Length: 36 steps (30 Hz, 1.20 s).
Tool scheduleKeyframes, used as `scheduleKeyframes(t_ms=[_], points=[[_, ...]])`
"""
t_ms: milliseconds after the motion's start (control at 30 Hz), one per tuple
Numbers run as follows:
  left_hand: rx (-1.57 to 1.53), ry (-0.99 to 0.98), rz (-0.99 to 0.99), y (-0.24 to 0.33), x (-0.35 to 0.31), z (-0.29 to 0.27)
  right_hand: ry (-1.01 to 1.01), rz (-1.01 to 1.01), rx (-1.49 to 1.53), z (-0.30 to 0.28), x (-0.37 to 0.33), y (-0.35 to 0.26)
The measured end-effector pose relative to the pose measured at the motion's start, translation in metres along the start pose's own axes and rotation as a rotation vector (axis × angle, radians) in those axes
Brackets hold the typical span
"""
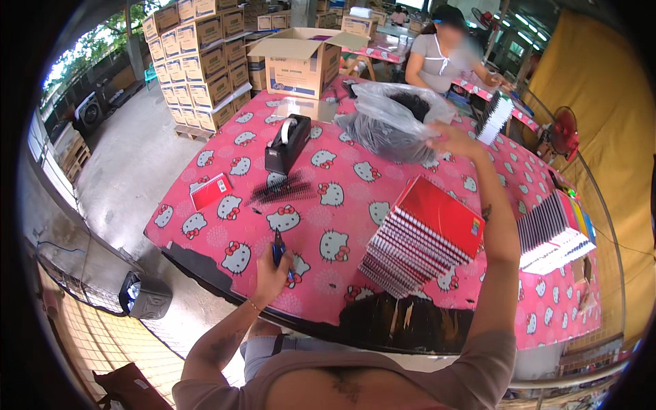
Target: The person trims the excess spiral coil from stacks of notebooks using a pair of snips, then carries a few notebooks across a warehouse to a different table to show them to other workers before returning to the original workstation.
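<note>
My left hand (272, 275) is closed around blue-handled pliers (278, 247), their dark jaws pointing away from me over the table. My right arm stretches far across, and my right hand (452, 141) grips the right edge of a clear plastic bag (372, 130) filled with black binding coils. Loose black spiral coils (281, 190) lie in the middle of the table. To their left rests a small red notebook (211, 192). A stack of red spiral notebooks (437, 222) stands beside my right forearm, its white page edges and coils facing me.
A black tape dispenser (288, 143) and an open carton (297, 68) stand farther back on the pink covered table (318, 236). More spiral notebooks (557, 229) are piled at the right. A co-worker (444, 55) stands across. Stacked cartons (198, 68), a bin (147, 297) and a red fan (564, 134) surround the table.
</note>
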<state>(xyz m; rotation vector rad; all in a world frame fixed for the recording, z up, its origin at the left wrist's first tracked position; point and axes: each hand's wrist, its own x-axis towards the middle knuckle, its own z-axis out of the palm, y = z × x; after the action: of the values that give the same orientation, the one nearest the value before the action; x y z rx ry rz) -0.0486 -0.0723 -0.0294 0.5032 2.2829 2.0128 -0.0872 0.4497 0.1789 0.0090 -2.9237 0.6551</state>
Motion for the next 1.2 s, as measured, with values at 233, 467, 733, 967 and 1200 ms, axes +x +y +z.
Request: scheduleKeyframes(t_ms=[233, 467, 733, 967, 1200], points=[[-0.415, -0.042, -0.332, 0.024, 0.000, -0.002, 0.128, -0.110, 0.338, -0.058, -0.088, -0.136], [-0.430, -0.499, 0.116, 0.123, -0.019, 0.047, -0.197, -0.489, -0.275, -0.008, -0.138, -0.256], [-0.691, -0.595, -0.050, 0.160, -0.017, 0.072, -0.171, -0.447, -0.068, 0.029, -0.135, -0.232], [-0.611, -0.562, -0.012, 0.154, -0.015, 0.075, -0.126, -0.463, -0.107, 0.032, -0.137, -0.237], [-0.185, -0.321, 0.366, 0.161, -0.019, 0.073, -0.128, -0.433, -0.133, 0.030, -0.139, -0.240]])
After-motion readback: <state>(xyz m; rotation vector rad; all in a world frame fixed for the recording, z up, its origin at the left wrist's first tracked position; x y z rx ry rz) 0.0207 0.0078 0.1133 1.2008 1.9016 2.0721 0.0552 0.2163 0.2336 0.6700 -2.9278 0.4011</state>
